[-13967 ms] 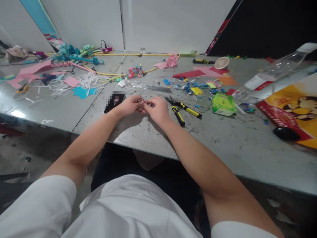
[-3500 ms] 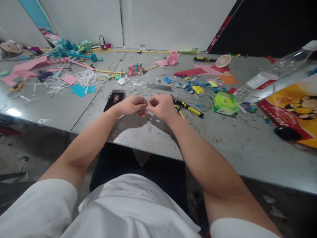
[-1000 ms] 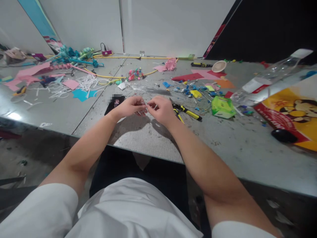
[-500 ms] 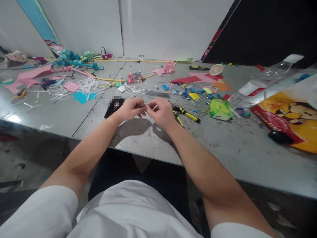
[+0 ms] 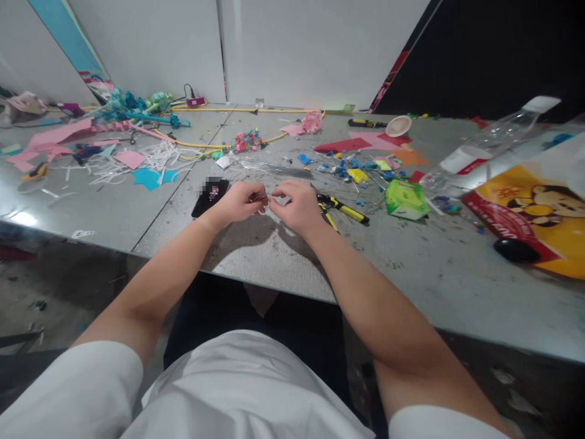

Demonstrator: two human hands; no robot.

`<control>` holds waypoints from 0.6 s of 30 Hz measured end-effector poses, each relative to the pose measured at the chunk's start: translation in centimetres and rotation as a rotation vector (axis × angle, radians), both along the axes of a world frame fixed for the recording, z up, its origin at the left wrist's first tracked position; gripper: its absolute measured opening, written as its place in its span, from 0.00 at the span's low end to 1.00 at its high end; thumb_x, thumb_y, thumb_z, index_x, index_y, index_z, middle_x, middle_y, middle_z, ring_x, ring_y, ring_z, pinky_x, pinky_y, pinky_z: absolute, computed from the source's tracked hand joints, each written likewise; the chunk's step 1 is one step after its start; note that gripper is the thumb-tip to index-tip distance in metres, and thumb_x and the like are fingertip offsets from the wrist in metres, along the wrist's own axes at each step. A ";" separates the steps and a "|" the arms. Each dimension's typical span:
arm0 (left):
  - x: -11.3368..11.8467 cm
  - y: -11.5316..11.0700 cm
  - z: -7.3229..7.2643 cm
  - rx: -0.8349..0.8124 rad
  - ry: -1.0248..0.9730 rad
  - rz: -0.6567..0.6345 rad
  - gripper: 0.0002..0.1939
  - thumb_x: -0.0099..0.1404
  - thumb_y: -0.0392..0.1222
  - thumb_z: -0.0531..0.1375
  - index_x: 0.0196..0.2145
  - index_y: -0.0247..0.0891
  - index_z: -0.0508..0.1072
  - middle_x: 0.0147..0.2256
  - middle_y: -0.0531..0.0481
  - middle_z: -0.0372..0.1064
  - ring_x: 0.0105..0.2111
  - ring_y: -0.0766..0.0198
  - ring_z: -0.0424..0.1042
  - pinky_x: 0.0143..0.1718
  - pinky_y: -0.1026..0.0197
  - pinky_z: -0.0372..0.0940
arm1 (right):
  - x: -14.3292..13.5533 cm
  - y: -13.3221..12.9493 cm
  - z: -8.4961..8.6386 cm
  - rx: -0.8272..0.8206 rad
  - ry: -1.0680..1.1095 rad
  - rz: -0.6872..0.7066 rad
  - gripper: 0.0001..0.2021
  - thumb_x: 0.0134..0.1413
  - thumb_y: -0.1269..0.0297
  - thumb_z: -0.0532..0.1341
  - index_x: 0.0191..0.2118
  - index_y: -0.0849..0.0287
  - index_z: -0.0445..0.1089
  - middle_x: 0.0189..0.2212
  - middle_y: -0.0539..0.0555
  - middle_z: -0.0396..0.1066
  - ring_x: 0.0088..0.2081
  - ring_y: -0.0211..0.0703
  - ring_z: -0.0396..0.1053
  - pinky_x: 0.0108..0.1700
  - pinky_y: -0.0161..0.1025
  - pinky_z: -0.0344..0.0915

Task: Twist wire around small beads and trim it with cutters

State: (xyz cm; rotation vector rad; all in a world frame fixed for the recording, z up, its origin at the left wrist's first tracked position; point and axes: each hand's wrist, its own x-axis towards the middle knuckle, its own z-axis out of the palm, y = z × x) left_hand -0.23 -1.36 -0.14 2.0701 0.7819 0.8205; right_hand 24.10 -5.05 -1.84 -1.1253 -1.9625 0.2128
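Across the middle of the frame we see the grey table, strewn with paper scraps. At its centre our left hand and right hand meet, each grip pinched on a small wire piece held between them, just above the table. Yellow-handled pliers lie just right, a phone just left. We judge this a bending or twisting step, needing steady fingertip pressure.

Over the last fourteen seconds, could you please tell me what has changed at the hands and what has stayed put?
Very little. Both hands have stayed together over the table, the left hand and right hand still pinching a small thin piece, too small to identify. The right hand shifted slightly toward the pliers and now covers part of them. The phone, green box and bottle have not moved.
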 end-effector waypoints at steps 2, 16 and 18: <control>0.0 -0.1 0.1 0.035 0.012 0.027 0.16 0.72 0.46 0.77 0.33 0.44 0.75 0.31 0.50 0.84 0.33 0.59 0.88 0.35 0.61 0.80 | 0.1 0.1 -0.1 0.018 -0.004 0.004 0.09 0.69 0.66 0.75 0.39 0.47 0.76 0.43 0.59 0.86 0.51 0.62 0.78 0.61 0.57 0.74; 0.0 -0.2 0.4 0.219 0.150 0.094 0.13 0.70 0.38 0.73 0.32 0.45 0.74 0.29 0.52 0.79 0.33 0.58 0.81 0.38 0.58 0.72 | -0.3 0.0 -0.4 0.011 -0.030 -0.008 0.12 0.71 0.71 0.73 0.39 0.48 0.73 0.46 0.62 0.83 0.56 0.65 0.77 0.66 0.63 0.75; 0.0 -0.2 0.5 0.219 0.175 0.100 0.11 0.70 0.36 0.73 0.32 0.45 0.76 0.29 0.51 0.81 0.34 0.58 0.82 0.40 0.58 0.73 | -0.4 -0.1 -0.4 0.001 -0.027 -0.009 0.13 0.71 0.72 0.73 0.38 0.48 0.73 0.45 0.61 0.82 0.55 0.64 0.78 0.65 0.61 0.75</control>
